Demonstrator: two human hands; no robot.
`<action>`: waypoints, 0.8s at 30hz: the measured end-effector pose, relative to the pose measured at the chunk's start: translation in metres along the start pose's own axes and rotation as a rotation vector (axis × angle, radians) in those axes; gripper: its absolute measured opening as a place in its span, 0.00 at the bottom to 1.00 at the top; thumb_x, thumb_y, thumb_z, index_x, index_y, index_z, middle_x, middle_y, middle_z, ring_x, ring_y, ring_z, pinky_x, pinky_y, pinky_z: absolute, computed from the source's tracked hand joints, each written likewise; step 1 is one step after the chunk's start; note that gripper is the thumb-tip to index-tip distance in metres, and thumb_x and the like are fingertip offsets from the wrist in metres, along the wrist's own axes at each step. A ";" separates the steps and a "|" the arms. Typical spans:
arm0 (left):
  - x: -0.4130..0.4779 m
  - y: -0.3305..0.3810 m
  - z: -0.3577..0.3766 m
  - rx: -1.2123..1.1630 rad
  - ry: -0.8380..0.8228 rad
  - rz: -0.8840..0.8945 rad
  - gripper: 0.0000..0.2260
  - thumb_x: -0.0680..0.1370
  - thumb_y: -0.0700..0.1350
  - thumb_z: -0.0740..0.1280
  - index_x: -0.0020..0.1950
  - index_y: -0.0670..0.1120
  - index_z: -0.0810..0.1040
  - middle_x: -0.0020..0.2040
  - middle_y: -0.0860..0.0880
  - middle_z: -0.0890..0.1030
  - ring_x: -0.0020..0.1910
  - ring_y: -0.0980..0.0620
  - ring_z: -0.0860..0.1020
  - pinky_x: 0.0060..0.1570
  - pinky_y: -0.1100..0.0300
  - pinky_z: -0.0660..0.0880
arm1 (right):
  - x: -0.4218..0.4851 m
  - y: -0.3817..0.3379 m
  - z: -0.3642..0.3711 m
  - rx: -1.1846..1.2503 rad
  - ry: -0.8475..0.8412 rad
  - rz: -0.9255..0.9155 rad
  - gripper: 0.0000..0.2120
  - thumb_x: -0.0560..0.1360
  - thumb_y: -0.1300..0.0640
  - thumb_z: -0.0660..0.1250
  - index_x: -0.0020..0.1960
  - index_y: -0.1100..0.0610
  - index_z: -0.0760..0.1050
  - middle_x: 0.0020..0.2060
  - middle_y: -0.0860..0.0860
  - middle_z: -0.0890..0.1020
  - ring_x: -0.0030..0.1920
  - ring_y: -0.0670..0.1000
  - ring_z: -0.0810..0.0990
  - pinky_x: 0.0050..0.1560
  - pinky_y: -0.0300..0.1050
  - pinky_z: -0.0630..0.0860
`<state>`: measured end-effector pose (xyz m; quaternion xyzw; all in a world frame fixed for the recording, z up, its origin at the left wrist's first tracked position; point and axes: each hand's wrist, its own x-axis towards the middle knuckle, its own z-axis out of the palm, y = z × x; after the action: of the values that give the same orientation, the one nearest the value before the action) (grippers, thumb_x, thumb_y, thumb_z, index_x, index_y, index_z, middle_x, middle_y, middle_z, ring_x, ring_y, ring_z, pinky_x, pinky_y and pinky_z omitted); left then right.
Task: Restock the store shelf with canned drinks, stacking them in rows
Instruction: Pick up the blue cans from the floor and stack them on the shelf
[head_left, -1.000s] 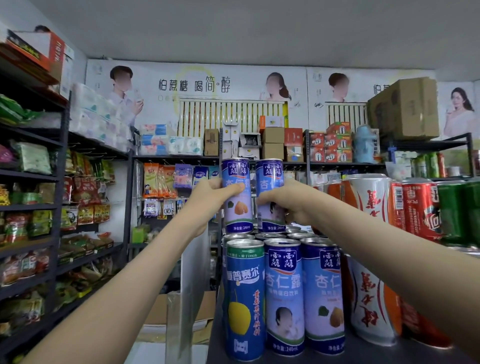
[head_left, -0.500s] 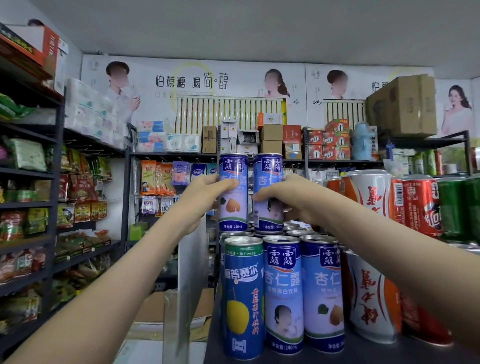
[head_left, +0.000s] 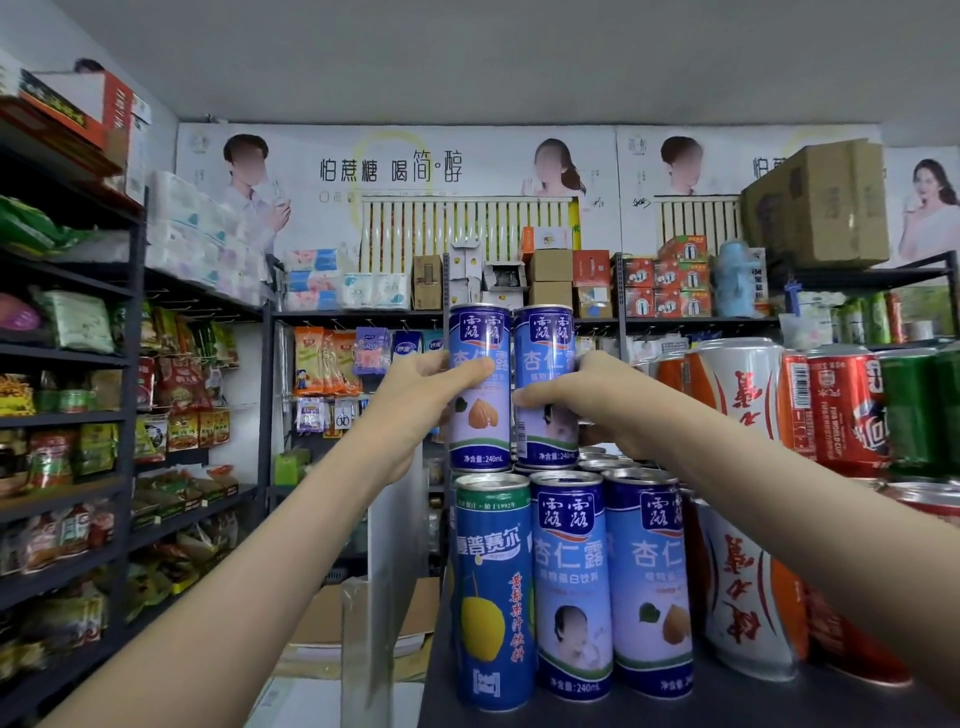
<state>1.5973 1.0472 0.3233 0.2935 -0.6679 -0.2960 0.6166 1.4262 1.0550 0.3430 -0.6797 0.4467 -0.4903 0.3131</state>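
Gripping: two blue almond-drink cans were held upright, side by side, at the second tier above the bottom row.
Left hand (head_left: 423, 400): was wrapped around the left upper can (head_left: 479, 387), thumb across the label front, other fingers hidden behind it; grip closed on the can.
Right hand (head_left: 587, 397): was closed around the right upper can (head_left: 544, 384), thumb at the lower label, fingers curled over the can's right side.
Upper cans: were touching or nearly touching each other; bases were seen level with the lids of the cans beneath; whether they were fully seated could not be told.
Bottom row: a green-topped pear-juice can (head_left: 492, 592) was stood at the left end, with two blue almond cans (head_left: 570, 587) just beside it, all upright at the front edge of the dark shelf (head_left: 675, 709).
Behind row: more silver can lids (head_left: 597, 460) were seen packed further back.
Right side: large white-and-orange cans (head_left: 748, 597), red cola cans (head_left: 841, 410) and green cans (head_left: 909, 410) were stacked near.
Background: snack racks (head_left: 67, 415) at the left, a cardboard box (head_left: 821, 202) up on the right rack.
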 end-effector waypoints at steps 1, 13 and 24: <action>-0.001 0.000 0.001 -0.005 0.003 0.006 0.03 0.76 0.43 0.68 0.48 0.47 0.81 0.41 0.49 0.85 0.38 0.53 0.83 0.40 0.62 0.80 | 0.000 0.001 0.000 0.007 0.001 0.001 0.18 0.69 0.61 0.75 0.56 0.62 0.74 0.44 0.58 0.84 0.35 0.53 0.82 0.35 0.45 0.79; -0.008 0.008 0.008 0.004 0.101 -0.017 0.11 0.73 0.43 0.72 0.54 0.44 0.80 0.45 0.46 0.85 0.40 0.50 0.84 0.38 0.60 0.79 | -0.001 0.002 -0.001 0.088 -0.032 -0.026 0.21 0.66 0.61 0.77 0.56 0.63 0.76 0.43 0.56 0.85 0.39 0.54 0.84 0.35 0.44 0.77; -0.014 0.022 -0.010 -0.020 0.254 0.048 0.03 0.73 0.42 0.72 0.45 0.47 0.80 0.36 0.52 0.84 0.34 0.56 0.82 0.34 0.64 0.78 | -0.003 0.004 0.004 -0.035 0.023 -0.065 0.15 0.67 0.56 0.77 0.46 0.59 0.73 0.42 0.56 0.83 0.39 0.52 0.82 0.42 0.46 0.79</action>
<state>1.6072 1.0717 0.3315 0.3062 -0.5884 -0.2483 0.7059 1.4287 1.0558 0.3375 -0.6937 0.4362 -0.5000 0.2800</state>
